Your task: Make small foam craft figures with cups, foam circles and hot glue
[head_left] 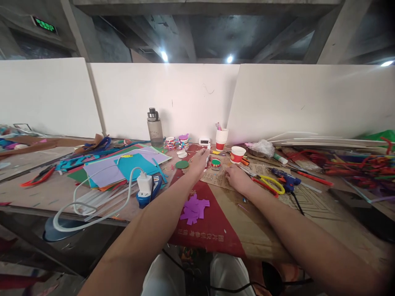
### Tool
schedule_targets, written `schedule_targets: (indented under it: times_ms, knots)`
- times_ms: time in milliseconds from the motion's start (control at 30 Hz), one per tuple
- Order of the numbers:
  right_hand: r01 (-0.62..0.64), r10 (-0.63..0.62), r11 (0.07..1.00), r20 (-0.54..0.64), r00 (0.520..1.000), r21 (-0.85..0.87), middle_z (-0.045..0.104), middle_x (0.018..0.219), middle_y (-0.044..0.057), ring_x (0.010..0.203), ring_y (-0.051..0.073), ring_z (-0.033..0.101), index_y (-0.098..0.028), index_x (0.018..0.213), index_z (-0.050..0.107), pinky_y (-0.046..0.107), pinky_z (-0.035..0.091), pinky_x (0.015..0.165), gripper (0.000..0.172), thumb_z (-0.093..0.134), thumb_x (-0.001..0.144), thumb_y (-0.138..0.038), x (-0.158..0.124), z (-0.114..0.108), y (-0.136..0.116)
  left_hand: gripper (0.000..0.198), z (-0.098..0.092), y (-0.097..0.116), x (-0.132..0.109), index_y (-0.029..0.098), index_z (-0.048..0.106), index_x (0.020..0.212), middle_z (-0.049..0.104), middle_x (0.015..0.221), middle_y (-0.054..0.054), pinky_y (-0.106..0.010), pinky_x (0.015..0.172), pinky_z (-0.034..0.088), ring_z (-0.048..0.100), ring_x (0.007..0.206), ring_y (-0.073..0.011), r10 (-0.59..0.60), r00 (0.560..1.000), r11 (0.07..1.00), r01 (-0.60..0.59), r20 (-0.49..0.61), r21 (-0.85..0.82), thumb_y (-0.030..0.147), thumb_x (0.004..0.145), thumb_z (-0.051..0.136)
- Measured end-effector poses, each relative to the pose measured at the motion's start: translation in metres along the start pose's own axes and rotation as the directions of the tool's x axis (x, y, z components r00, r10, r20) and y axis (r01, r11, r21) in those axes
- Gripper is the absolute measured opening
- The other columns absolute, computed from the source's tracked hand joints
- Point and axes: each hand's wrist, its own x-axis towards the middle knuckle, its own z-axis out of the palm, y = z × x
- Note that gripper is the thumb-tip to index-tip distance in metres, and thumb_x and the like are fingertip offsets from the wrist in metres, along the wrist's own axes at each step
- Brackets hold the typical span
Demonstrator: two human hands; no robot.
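Head view: a long worktable (pixel 46 193) is seen against white partition boards (pixel 173 94), its top covered with craft litter. Coloured foam sheets (pixel 123 166) are spread at the left under a white charger and cable (pixel 144 183); a red printed sheet (pixel 210 224) lies in the middle with purple offcuts (pixel 194 209) on it. Further back a water bottle (pixel 154 127), paper cups (pixel 237 154), yellow-handled scissors (pixel 271 183) and a blue glue gun (pixel 286 179) are set.

The left hand (pixel 200 159) is closed round a small white tube, apparently a glue stick (pixel 207 150), its tip held just above a small round red-and-green piece (pixel 216 163). The right hand (pixel 236 179) is laid on the cardboard just beside that piece, fingers curled loosely; nothing can be seen held in it.

For the gluing in hand, the round piece would best be pinned by the right fingertips and the tube kept upright, so that little is smeared
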Motion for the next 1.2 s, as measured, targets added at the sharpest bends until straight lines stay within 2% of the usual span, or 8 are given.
schedule_targets:
  times_ms: [100,233,400,467,600,667,833,1200]
  knots:
    - [0.000,0.001,0.997,-0.024,1.000,0.077,0.067,0.101,0.016,0.095,0.024,0.063,-0.014,0.087,0.069,0.033,0.045,0.086,0.016,0.054,0.085,-0.010,0.000,0.002,0.001,0.016,0.001,-0.004,-0.001,0.016,0.053,0.081,0.054,0.060,0.003,-0.018,0.043,0.030,0.045,0.043,-0.0055,0.040,0.997,0.997,-0.045,0.073,0.067,0.030,0.090,0.056]
    - [0.021,0.005,0.963,-0.095,0.995,0.270,0.069,0.082,0.007,0.078,0.019,0.063,-0.018,0.082,0.066,0.031,0.048,0.077,0.012,0.059,0.078,-0.009,0.002,0.001,0.005,0.024,0.001,-0.007,-0.003,0.016,0.058,0.083,0.059,0.065,0.001,-0.019,0.049,0.036,0.051,0.051,-0.0064,0.065,0.981,0.989,-0.088,0.183,0.118,0.038,0.084,0.064]
    - [0.052,0.122,0.825,-0.268,0.956,0.563,0.066,0.076,0.003,0.067,0.016,0.061,-0.019,0.093,0.063,0.032,0.052,0.069,0.017,0.051,0.085,-0.028,0.010,-0.013,0.012,0.030,0.003,-0.008,-0.006,0.016,0.060,0.085,0.061,0.066,0.001,-0.019,0.052,0.037,0.051,0.054,-0.0066,0.065,0.966,0.981,-0.108,0.252,0.159,0.045,0.080,0.067]
    - [0.101,0.185,0.705,-0.319,0.929,0.702,0.064,0.073,0.002,0.064,0.015,0.060,-0.019,0.096,0.061,0.033,0.053,0.067,0.025,0.049,0.086,-0.039,0.012,-0.019,0.013,0.030,0.005,-0.008,-0.007,0.016,0.061,0.085,0.061,0.067,0.001,-0.019,0.051,0.036,0.051,0.053,-0.0066,0.046,0.961,0.976,-0.101,0.272,0.192,0.044,0.080,0.066]
    - [0.249,0.316,0.292,-0.339,0.886,0.923,0.062,0.074,-0.001,0.065,0.013,0.057,-0.019,0.093,0.064,0.032,0.053,0.067,0.039,0.070,0.070,-0.051,0.009,-0.030,0.007,0.029,0.007,-0.004,-0.011,0.015,0.060,0.082,0.062,0.068,0.000,-0.020,0.048,0.032,0.050,0.051,-0.0064,0.005,0.944,0.956,-0.102,0.330,0.277,0.044,0.082,0.063]
    - [0.281,0.354,0.193,-0.333,0.874,0.940,0.062,0.073,-0.001,0.064,0.012,0.055,-0.019,0.091,0.067,0.030,0.051,0.066,0.041,0.075,0.065,-0.049,0.007,-0.032,0.003,0.030,0.009,-0.003,-0.014,0.015,0.060,0.081,0.062,0.068,0.000,-0.020,0.047,0.032,0.049,0.050,-0.0064,-0.012,0.932,0.948,-0.104,0.361,0.301,0.045,0.082,0.062]
    - [0.308,0.387,0.200,-0.364,0.847,0.930,0.064,0.076,-0.001,0.066,0.012,0.055,-0.018,0.090,0.068,0.030,0.050,0.068,0.038,0.075,0.067,-0.047,0.005,-0.032,0.001,0.031,0.012,-0.003,-0.020,0.016,0.061,0.080,0.061,0.066,0.000,-0.021,0.048,0.033,0.048,0.049,-0.0068,-0.039,0.912,0.930,-0.117,0.408,0.350,0.047,0.082,0.061]
    - [0.260,0.352,0.305,-0.362,0.863,0.916,0.062,0.073,-0.002,0.064,0.012,0.054,-0.018,0.096,0.070,0.030,0.050,0.068,0.041,0.072,0.070,-0.049,0.006,-0.028,0.004,0.033,0.013,0.001,-0.022,0.016,0.064,0.082,0.060,0.067,0.000,-0.022,0.049,0.033,0.046,0.049,-0.0076,-0.025,0.898,0.899,-0.172,0.439,0.403,0.048,0.085,0.056]
